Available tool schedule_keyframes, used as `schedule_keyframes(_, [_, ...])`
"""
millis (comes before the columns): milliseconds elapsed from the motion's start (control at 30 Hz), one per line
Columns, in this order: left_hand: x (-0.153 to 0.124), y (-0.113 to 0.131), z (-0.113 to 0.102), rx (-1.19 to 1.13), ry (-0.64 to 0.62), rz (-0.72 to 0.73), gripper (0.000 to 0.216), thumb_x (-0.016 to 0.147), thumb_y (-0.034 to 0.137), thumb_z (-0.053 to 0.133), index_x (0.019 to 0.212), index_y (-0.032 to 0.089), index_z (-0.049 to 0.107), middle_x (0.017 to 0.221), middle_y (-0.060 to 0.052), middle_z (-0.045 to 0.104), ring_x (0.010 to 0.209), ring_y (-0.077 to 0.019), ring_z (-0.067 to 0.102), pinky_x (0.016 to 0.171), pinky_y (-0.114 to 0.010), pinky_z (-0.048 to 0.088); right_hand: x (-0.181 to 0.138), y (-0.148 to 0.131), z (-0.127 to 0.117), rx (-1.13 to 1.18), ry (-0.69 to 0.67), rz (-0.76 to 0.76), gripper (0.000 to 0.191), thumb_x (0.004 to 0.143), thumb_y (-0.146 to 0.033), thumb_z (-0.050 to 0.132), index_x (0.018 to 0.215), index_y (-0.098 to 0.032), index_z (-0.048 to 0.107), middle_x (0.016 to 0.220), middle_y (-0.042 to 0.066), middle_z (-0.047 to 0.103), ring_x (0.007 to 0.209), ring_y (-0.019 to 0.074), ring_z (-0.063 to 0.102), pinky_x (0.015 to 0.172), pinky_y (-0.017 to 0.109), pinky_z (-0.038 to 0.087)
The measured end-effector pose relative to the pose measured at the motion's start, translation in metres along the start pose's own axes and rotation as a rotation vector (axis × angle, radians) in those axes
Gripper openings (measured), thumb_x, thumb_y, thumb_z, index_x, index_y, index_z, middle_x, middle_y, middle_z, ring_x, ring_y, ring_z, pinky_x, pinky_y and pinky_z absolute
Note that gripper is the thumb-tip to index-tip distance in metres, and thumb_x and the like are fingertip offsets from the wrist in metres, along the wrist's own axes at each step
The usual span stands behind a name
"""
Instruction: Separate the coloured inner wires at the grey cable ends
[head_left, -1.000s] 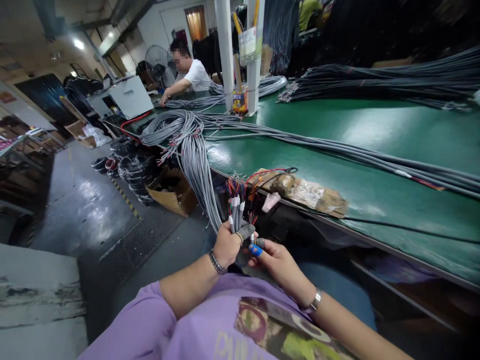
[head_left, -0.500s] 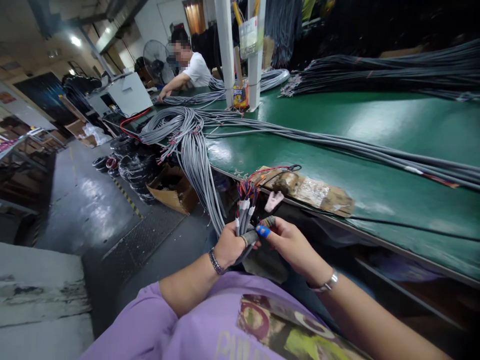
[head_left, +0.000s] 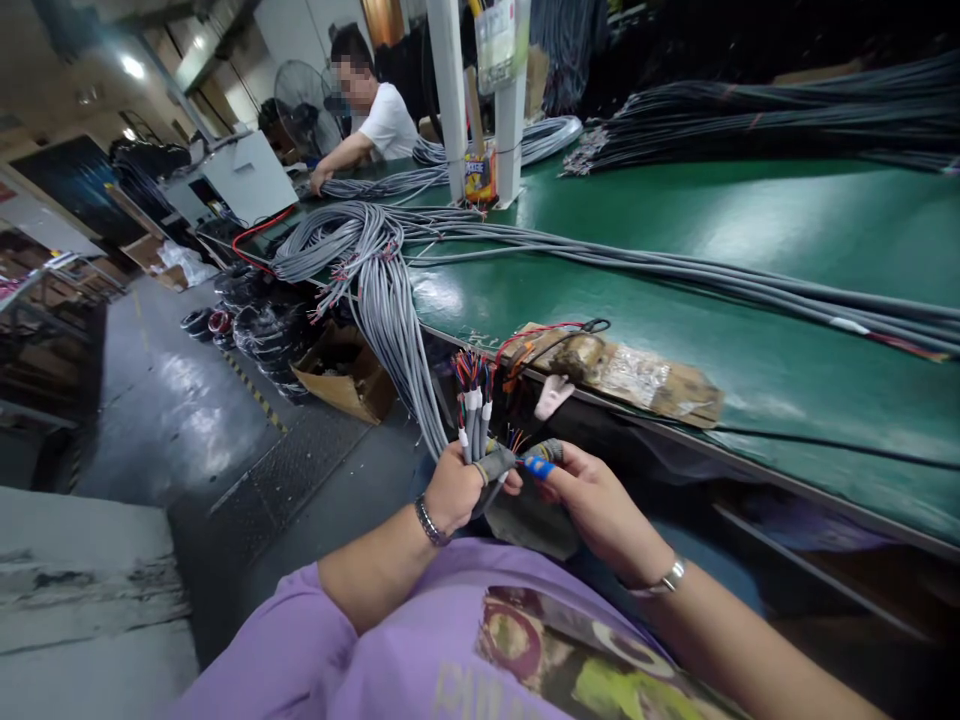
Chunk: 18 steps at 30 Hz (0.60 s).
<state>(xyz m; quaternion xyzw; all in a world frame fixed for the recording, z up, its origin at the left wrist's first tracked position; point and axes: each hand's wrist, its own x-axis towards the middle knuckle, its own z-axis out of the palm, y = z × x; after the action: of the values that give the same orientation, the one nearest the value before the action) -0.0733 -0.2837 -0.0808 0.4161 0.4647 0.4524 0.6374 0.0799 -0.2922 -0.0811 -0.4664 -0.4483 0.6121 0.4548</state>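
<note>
My left hand [head_left: 461,487] is closed around a bundle of grey cables [head_left: 475,437]. Their stripped ends stand upright, with white sleeves and thin coloured wires [head_left: 472,368] fanning out at the top. Close beside it, my right hand [head_left: 574,475] pinches with blue tape on the thumb and a grey cover on the index finger. Between the two hands, a cable end with splayed fine wires [head_left: 516,438] sticks up, and the right fingertips grip those wires. A grey cover also wraps a finger of the left hand. The fingertips partly hide the wires' lower part.
Long grey cables [head_left: 660,262] lie across the green table [head_left: 750,220], and a thick cable bunch [head_left: 394,320] hangs over its edge. Taped cardboard [head_left: 637,382] and a pink clip [head_left: 553,397] are at the edge. A co-worker [head_left: 382,120] handles cables behind. An open carton [head_left: 345,375] stands below.
My right hand has shifted slightly right, and the splayed wires between the hands now show more clearly. The cable bundle in my left hand has moved a little left and up.
</note>
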Motion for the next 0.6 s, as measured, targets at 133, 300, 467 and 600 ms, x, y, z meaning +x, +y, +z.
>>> schedule_keyframes(133, [0.002,0.001,0.001,-0.058,0.057,-0.024,0.032,0.061,0.039,0.078,0.062,0.011,0.062,0.052,-0.003,0.06,0.044,-0.0103,0.054,0.044,-0.021,0.044,-0.001,0.0,0.001,-0.028,0.015,-0.017,0.03,0.066,-0.045,0.073,0.069,-0.017,0.061,0.058,-0.002,0.053,0.053,0.0112,0.043,0.051,0.025,0.036])
schedule_keyframes(300, [0.002,0.004,0.002,-0.053,0.059,-0.017,0.032,0.063,0.037,0.076,0.057,0.012,0.057,0.049,-0.001,0.057,0.04,-0.0078,0.05,0.04,-0.019,0.039,0.0,0.004,0.0,-0.044,-0.006,-0.008,0.032,0.066,-0.046,0.074,0.069,-0.017,0.062,0.058,-0.001,0.053,0.054,0.0115,0.044,0.052,0.025,0.036])
schedule_keyframes(467, [0.008,0.012,-0.003,-0.059,0.026,-0.058,0.032,0.061,0.037,0.076,0.058,0.013,0.055,0.046,0.001,0.055,0.036,-0.0057,0.045,0.036,-0.018,0.032,0.0,0.013,-0.007,0.11,0.02,-0.006,0.035,0.073,-0.053,0.068,0.074,-0.018,0.062,0.065,0.0,0.056,0.055,0.0113,0.046,0.055,0.026,0.04])
schedule_keyframes(600, [0.016,0.021,-0.007,-0.054,-0.128,-0.138,0.035,0.059,0.039,0.077,0.059,0.013,0.054,0.045,0.001,0.053,0.035,-0.0057,0.044,0.035,-0.018,0.028,0.009,0.019,-0.02,0.3,0.097,0.033,0.043,0.077,-0.062,0.059,0.081,-0.019,0.064,0.075,0.003,0.06,0.056,0.0117,0.049,0.054,0.027,0.045])
